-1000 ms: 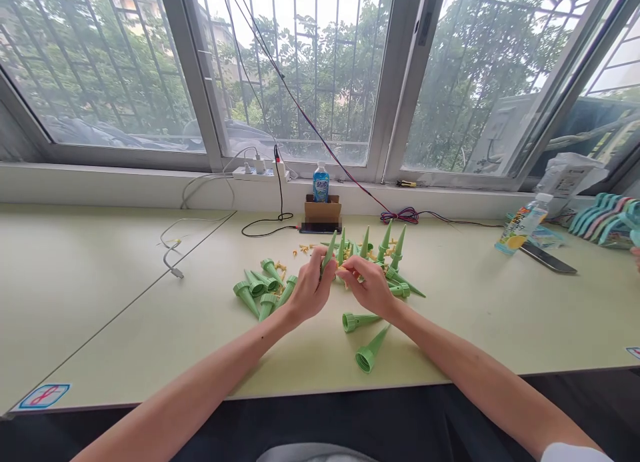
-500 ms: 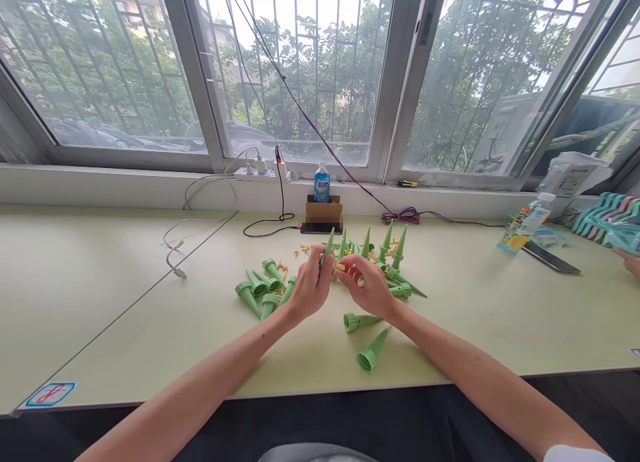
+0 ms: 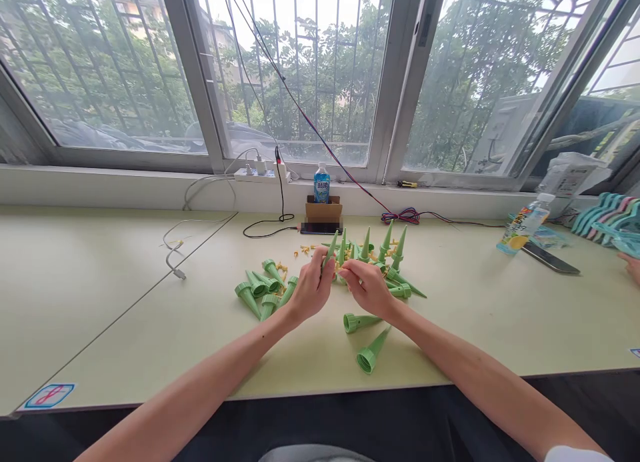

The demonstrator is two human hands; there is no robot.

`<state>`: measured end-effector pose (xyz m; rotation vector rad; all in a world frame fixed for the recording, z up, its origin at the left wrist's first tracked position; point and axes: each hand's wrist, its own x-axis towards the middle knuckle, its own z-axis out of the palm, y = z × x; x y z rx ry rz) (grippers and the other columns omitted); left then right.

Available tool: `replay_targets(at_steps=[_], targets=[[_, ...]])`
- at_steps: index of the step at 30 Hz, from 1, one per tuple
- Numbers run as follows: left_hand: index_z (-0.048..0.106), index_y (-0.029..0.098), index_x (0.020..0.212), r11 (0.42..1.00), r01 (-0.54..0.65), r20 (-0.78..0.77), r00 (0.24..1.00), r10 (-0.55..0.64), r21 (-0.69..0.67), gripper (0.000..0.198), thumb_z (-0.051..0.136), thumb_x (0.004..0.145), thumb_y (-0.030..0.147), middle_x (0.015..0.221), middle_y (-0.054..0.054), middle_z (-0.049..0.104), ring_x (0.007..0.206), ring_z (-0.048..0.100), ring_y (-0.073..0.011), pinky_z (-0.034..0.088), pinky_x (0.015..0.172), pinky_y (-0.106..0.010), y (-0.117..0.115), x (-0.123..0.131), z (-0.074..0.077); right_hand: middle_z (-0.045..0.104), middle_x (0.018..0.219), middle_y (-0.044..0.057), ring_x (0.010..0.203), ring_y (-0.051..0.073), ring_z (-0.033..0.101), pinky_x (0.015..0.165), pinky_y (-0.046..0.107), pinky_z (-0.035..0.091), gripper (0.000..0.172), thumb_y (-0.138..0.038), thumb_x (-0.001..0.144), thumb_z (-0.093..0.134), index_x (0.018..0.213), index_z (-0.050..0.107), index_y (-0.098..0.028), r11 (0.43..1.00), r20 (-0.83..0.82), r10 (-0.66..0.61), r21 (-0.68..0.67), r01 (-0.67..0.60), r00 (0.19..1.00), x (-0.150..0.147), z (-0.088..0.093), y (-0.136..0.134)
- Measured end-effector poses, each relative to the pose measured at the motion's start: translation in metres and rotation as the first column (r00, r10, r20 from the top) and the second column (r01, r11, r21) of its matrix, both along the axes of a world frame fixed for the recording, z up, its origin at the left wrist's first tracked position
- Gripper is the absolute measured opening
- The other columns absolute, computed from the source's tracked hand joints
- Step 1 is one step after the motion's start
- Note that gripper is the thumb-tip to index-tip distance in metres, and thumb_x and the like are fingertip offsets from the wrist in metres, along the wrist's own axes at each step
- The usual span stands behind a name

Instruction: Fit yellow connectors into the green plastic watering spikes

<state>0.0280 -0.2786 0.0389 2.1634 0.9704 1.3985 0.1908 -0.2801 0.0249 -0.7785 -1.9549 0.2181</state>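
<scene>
My left hand (image 3: 314,283) is closed around a green plastic watering spike (image 3: 332,245), its point tilted upward. Close by on its right, my right hand (image 3: 367,285) pinches a small yellow plastic piece (image 3: 339,266), mostly hidden by the fingertips, against the side of the spike. Behind the hands several green spikes (image 3: 385,241) stand upright on their caps, with more lying among them. To the left lies a loose group of spikes (image 3: 247,297). Two further spikes (image 3: 369,357) rest on their sides below my right wrist. Small yellow pieces (image 3: 305,249) are scattered behind my left hand.
A blue-labelled bottle (image 3: 322,183) stands behind a brown box and a phone (image 3: 321,228) by the windowsill. Cables (image 3: 400,215) run over the table (image 3: 125,249). On the right are a juice bottle (image 3: 524,225), a dark phone (image 3: 551,258), hangers (image 3: 607,215) and another person's hand (image 3: 631,265).
My right hand's fingers have drawn closer together, covering more of the yellow piece. The spike in my left hand has tilted slightly to the right.
</scene>
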Motion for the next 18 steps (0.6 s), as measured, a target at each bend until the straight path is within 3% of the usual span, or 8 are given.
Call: replay_targets(at_steps=[6, 12, 18], targets=[[0.045, 0.021, 0.096, 0.999, 0.014, 0.025, 1.000, -0.013, -0.029, 0.021, 0.035, 0.099, 0.038, 0.058, 0.006, 0.049, 0.046, 0.046, -0.0095, 0.037, 0.050, -0.022, -0.0007, 0.0011, 0.0014, 0.047, 0.060, -0.002, 0.053, 0.011, 0.040, 0.054, 0.024, 0.035, 0.035, -0.034, 0.101, 0.037, 0.071, 0.047, -0.020, 1.000, 0.007, -0.019, 0.001, 0.019, 1.000, -0.0002, 0.0004, -0.0003], [0.044, 0.021, 0.097, 0.980, 0.083, 0.173, 0.984, -0.051, -0.183, 0.023, 0.038, 0.098, 0.044, 0.058, 0.008, 0.047, 0.041, 0.042, -0.0069, 0.035, 0.044, -0.019, 0.0002, 0.0025, 0.0015, 0.059, 0.073, 0.000, 0.057, 0.011, 0.052, 0.050, 0.021, 0.041, 0.018, -0.036, 0.097, 0.048, 0.097, 0.055, -0.020, 0.995, -0.088, -0.014, -0.102, 0.005, 0.996, -0.0035, 0.0001, -0.0022], [0.045, 0.021, 0.096, 0.966, 0.129, 0.212, 0.974, -0.081, -0.225, 0.022, 0.043, 0.096, 0.043, 0.058, 0.008, 0.047, 0.041, 0.042, -0.0057, 0.035, 0.042, -0.017, -0.0007, 0.0032, 0.0018, 0.059, 0.079, 0.002, 0.060, 0.011, 0.055, 0.052, 0.021, 0.043, 0.013, -0.030, 0.097, 0.048, 0.094, 0.055, -0.020, 0.998, -0.084, -0.001, -0.057, -0.004, 0.996, -0.0038, 0.0001, -0.0003]])
